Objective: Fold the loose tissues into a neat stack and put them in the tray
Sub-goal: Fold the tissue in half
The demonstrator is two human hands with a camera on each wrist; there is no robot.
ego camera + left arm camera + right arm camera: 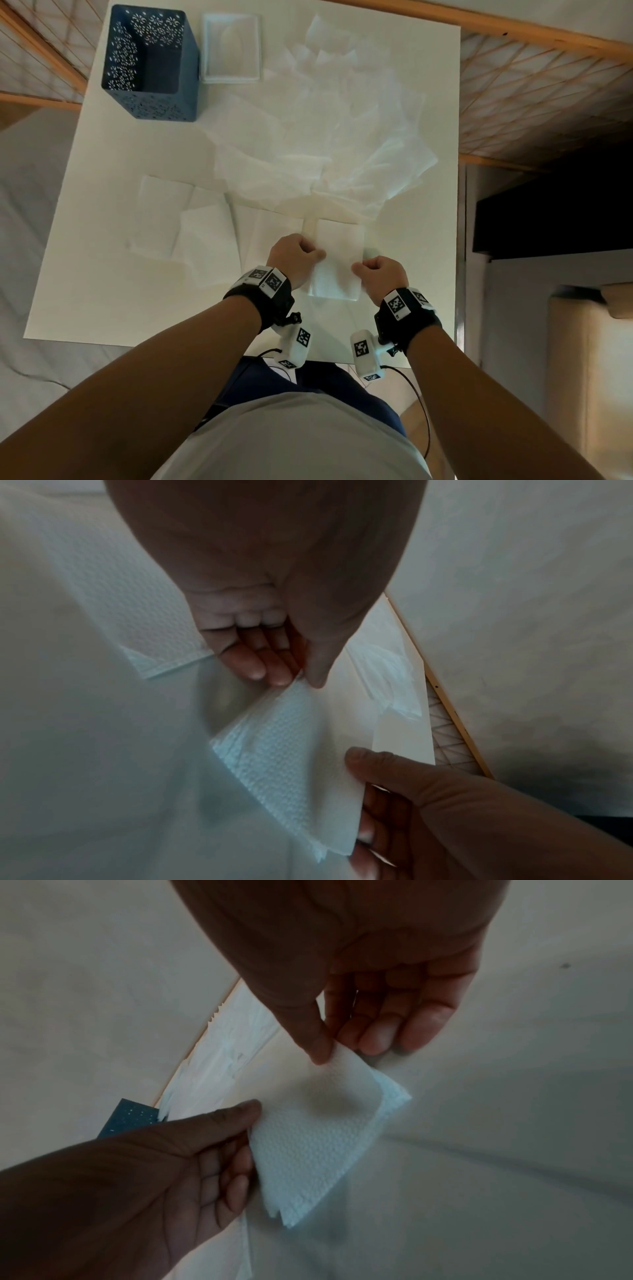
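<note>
A folded white tissue hangs between my two hands above the near middle of the table. My left hand pinches its left edge, and in the left wrist view the left hand grips a corner between thumb and fingertips. My right hand pinches the right edge, and the right wrist view shows that right hand closed on the tissue. The white tray sits at the far side. Several loose tissues lie spread over the middle and right.
A blue perforated bin stands at the far left, touching the tray's left side. Two folded tissues lie flat at the near left. The white table ends close on the right, beside a wooden lattice.
</note>
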